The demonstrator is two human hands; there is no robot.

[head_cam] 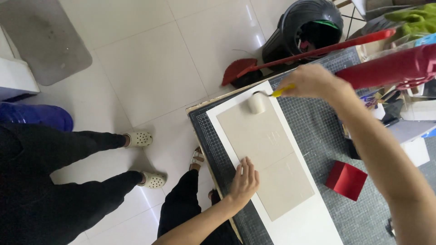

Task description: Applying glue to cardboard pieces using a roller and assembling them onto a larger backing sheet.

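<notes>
Rolling step under way: the right hand (313, 81) grips the yellow-handled roller (257, 103) at the beige sheet's (265, 154) far end, the left hand (244, 181) lies flat, open, pinning its near edge. Next calls for even strokes along the sheet.

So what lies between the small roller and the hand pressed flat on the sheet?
In the head view, only bare beige card lies between the roller, held by the right hand, and the left hand; nothing else sits on that stretch.
</notes>
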